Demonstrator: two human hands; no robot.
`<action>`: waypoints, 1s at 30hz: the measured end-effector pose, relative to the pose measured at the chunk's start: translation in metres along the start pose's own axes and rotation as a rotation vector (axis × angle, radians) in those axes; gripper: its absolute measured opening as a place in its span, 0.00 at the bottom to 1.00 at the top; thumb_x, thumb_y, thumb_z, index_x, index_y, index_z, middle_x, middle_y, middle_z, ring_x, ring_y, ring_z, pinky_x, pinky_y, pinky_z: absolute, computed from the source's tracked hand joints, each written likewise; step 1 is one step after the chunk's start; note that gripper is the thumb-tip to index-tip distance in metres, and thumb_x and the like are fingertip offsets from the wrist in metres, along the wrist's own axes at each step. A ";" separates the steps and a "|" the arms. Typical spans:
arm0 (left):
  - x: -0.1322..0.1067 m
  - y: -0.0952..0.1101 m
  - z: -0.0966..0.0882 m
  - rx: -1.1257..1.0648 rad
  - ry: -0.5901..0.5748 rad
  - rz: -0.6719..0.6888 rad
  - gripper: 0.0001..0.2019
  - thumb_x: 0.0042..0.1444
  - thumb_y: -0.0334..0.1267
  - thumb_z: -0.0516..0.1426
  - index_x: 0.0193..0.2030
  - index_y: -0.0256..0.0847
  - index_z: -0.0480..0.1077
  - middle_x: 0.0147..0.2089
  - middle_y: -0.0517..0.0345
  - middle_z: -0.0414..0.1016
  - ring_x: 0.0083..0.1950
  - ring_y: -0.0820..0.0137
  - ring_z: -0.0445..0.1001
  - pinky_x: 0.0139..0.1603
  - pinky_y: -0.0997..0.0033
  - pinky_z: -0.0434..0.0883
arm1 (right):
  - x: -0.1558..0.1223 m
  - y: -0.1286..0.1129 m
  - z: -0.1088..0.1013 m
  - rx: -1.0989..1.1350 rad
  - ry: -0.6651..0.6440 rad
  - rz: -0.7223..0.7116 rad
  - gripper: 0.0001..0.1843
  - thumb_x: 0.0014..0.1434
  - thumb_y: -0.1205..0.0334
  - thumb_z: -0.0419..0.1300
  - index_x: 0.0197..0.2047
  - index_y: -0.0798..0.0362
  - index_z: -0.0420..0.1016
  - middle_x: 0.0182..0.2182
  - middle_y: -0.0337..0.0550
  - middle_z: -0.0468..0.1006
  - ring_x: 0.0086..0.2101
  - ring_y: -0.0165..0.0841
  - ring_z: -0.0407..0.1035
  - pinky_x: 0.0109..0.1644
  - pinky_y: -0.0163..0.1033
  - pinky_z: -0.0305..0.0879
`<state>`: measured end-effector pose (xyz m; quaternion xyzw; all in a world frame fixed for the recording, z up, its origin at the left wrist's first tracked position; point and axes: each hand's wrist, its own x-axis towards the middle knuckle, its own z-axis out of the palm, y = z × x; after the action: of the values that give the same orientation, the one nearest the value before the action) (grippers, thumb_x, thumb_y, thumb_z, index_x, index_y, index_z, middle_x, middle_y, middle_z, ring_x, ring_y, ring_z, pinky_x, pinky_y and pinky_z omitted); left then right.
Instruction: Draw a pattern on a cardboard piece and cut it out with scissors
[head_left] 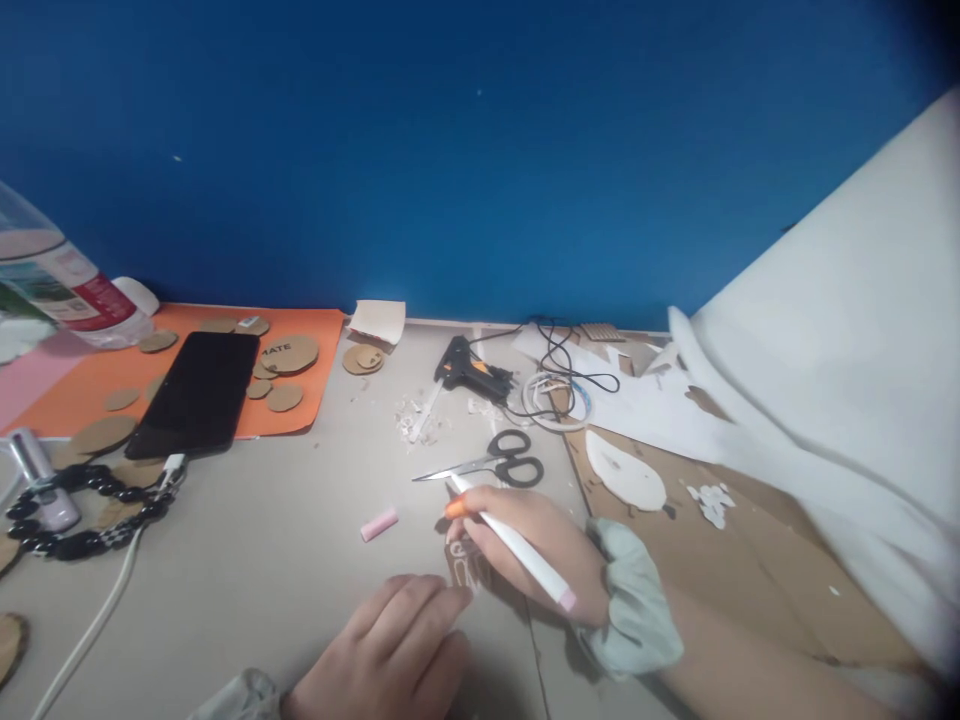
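My right hand (517, 540) is closed round a white marker (525, 555) with a pink end. The marker's tip points up and away to the left, near the scissors (480, 468). An orange patch (455, 508) shows at the fingertips. My left hand (397, 645) has bent fingers held together, their tips at the lower edge of a small brown piece (466, 572) with white marks; the thumb is hidden. Part of that piece lies under my right hand. A pink marker cap (379, 524) lies on the table to the left.
Behind the scissors lies a black glue gun (471, 370) with a looped cord. Cardboard discs (291, 354) and a phone (196, 392) rest on orange paper. A beaded bracelet (79, 545) is at left, a bottle (71, 285) behind. At right, a white oval cutout (625, 472) lies on cardboard.
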<state>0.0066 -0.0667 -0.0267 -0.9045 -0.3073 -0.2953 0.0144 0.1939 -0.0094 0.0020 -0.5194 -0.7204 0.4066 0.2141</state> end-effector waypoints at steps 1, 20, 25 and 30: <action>0.000 0.001 -0.001 0.005 0.000 -0.001 0.13 0.61 0.29 0.47 0.29 0.40 0.69 0.43 0.59 0.76 0.42 0.69 0.70 0.46 0.70 0.67 | 0.000 0.000 -0.001 0.017 0.004 -0.008 0.11 0.59 0.66 0.54 0.39 0.46 0.76 0.35 0.39 0.82 0.37 0.39 0.76 0.41 0.44 0.69; -0.006 -0.001 0.000 0.150 -0.074 0.055 0.13 0.63 0.34 0.47 0.43 0.39 0.73 0.49 0.59 0.75 0.41 0.66 0.67 0.44 0.64 0.62 | -0.002 0.001 -0.011 -0.019 -0.028 -0.125 0.12 0.63 0.57 0.51 0.45 0.48 0.73 0.39 0.45 0.81 0.41 0.42 0.74 0.44 0.47 0.68; -0.010 -0.004 0.003 0.160 -0.089 0.036 0.24 0.64 0.52 0.42 0.46 0.38 0.73 0.51 0.55 0.75 0.46 0.63 0.67 0.49 0.62 0.60 | -0.003 0.007 -0.007 -0.019 0.072 -0.059 0.14 0.63 0.55 0.50 0.46 0.49 0.72 0.38 0.46 0.80 0.39 0.43 0.75 0.41 0.47 0.69; -0.018 -0.006 0.014 0.174 -0.080 0.067 0.25 0.62 0.53 0.42 0.49 0.37 0.71 0.56 0.50 0.70 0.52 0.59 0.64 0.55 0.58 0.57 | -0.007 0.007 -0.003 0.111 0.203 -0.139 0.16 0.64 0.52 0.48 0.49 0.48 0.69 0.36 0.45 0.78 0.37 0.40 0.72 0.42 0.45 0.67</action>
<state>-0.0011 -0.0684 -0.0487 -0.9207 -0.3016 -0.2308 0.0904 0.2031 -0.0139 -0.0011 -0.4941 -0.7056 0.3757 0.3418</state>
